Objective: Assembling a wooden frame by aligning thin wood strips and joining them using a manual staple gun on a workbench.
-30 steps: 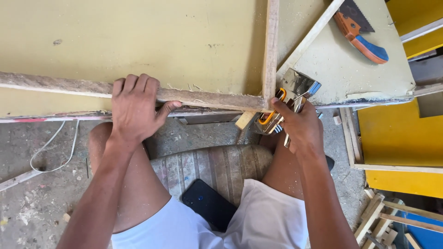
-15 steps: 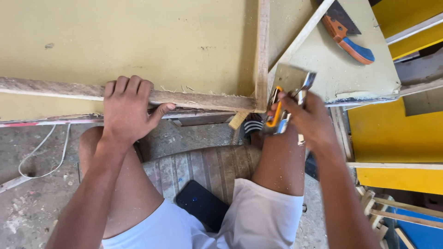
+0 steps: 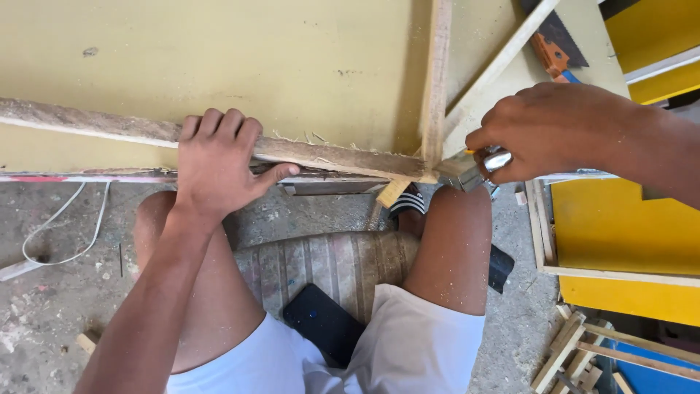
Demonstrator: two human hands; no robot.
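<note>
Left hand [image 3: 219,164]: fingers curled over the top edge of a rough wooden batten [image 3: 328,157], thumb stretched along its lower face toward 3 o'clock. The grip is closed on the batten, pressing it against the pale yellow panel [image 3: 219,58] behind.

Right hand [image 3: 543,128]: fingers wrapped shut around a metal hand tool [image 3: 477,166] with a shiny body; only its end shows below the knuckles, so its kind cannot be told. The tool's nose sits at the corner joint where the batten meets an upright wooden strip [image 3: 436,80], touching or just beside that joint.

The batten runs from 9 o'clock, slightly downward, to the joint near the centre of the view. The upright strip rises from the joint toward 12 o'clock. A second pale strip [image 3: 503,62] slants from the joint toward 1 o'clock.

Surroundings: a handsaw with an orange handle [image 3: 550,47] lies at 1 o'clock on the panel. A yellow board [image 3: 620,233] stands at 3 o'clock. A dark phone [image 3: 321,321] rests on a striped stool seat [image 3: 328,263] at 6 o'clock, between the person's knees. A white cable [image 3: 65,233] loops on the concrete floor [image 3: 58,306] at 9 o'clock. Loose wood offcuts [image 3: 576,350] lie at 5 o'clock.
</note>
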